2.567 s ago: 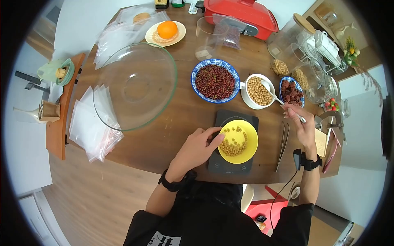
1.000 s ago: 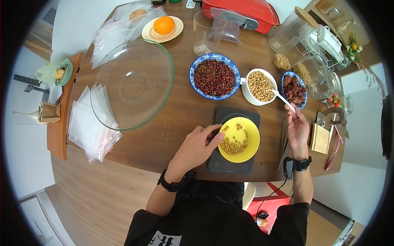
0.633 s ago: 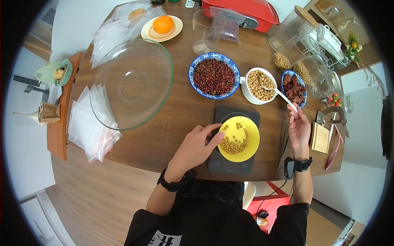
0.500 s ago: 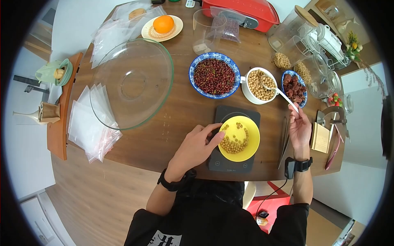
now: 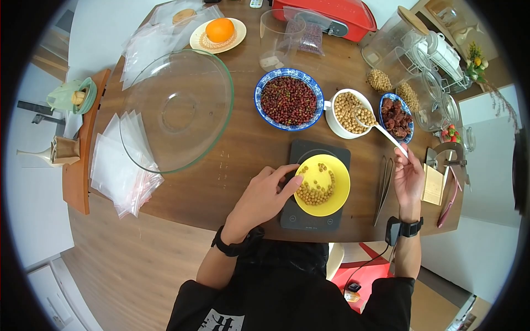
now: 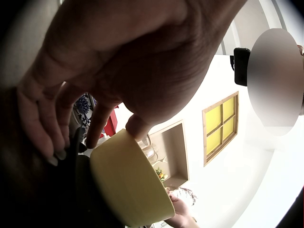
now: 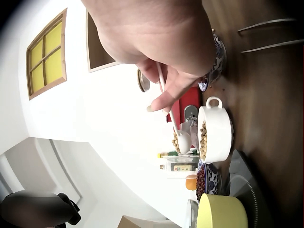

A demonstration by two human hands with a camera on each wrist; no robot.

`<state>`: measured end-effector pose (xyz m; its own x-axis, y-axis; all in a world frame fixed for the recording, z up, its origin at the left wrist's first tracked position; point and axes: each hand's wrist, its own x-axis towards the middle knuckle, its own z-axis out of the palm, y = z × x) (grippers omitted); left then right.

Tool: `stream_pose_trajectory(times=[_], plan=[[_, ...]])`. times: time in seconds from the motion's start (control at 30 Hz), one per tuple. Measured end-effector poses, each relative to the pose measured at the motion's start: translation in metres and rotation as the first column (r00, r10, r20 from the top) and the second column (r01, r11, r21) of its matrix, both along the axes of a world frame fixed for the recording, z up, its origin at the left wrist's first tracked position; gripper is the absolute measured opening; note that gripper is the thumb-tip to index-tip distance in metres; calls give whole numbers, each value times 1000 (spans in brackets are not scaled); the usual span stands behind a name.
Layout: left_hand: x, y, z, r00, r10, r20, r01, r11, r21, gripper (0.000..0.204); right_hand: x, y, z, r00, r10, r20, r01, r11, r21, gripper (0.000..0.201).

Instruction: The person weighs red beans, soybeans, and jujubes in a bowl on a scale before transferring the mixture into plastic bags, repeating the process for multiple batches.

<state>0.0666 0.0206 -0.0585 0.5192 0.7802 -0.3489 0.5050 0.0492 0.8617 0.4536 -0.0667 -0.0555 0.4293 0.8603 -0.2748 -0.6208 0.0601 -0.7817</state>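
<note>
The left hand (image 5: 265, 193) holds the near-left rim of a yellow bowl (image 5: 342, 193), thumb at the edge and index finger against the outer wall. Round tan beans (image 5: 313, 197) lie in this bowl, which stands on a black kitchen scale (image 5: 298, 220). Between its thumb and fingers the right hand (image 5: 409, 179) pinches the handle of a white spoon (image 5: 389, 136). The spoon's head, heaped with tan beans, is over the right side of a white handled cup (image 5: 332, 124). More of the same beans fill the cup. In the right wrist view the spoon head (image 7: 184, 142) is above the cup's rim.
A blue-rimmed bowl (image 5: 259, 105) of dark red peppercorn-like grains stands left of the cup. On its right is a blue-patterned dish (image 5: 408, 132) of reddish-brown pieces. Metal tongs (image 5: 383, 190) lie beside the scale. A large glass bowl (image 5: 221, 138) and plastic bags (image 5: 113, 171) occupy the left.
The right hand first drew back along the spoon's handle, then dipped the spoon into the cup. Now the spoon is raised with beans on it. The left hand stays at the yellow bowl.
</note>
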Motion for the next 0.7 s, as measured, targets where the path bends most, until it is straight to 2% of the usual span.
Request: stream_pose_trajectory(times=[0.23, 0.47, 0.57, 0.6, 0.67, 0.7], plan=[[-1, -1, -3, 1000, 11, 28, -11, 1000, 12, 53, -19, -23, 23, 1000, -3, -30, 2, 999, -52, 32], [0, -2, -2, 1000, 12, 24, -12, 1000, 14, 52, -52, -58, 40, 990, 141, -15, -142, 985, -99, 31], [0, -2, -3, 1000, 12, 8, -12, 1000, 14, 53, -66, -69, 44, 915, 309, 259, -265, 945, -190, 33], [0, -2, -2, 1000, 14, 13, -14, 1000, 13, 52, -73, -73, 45, 916, 309, 257, -264, 945, -192, 33], [0, -1, -1, 1000, 14, 17, -14, 1000, 10, 52, -87, -78, 48, 685, 396, 612, -358, 914, -191, 30], [0, -1, 1, 1000, 17, 16, -17, 1000, 9, 52, -93, -78, 55, 600, 404, 691, -369, 906, -209, 26]])
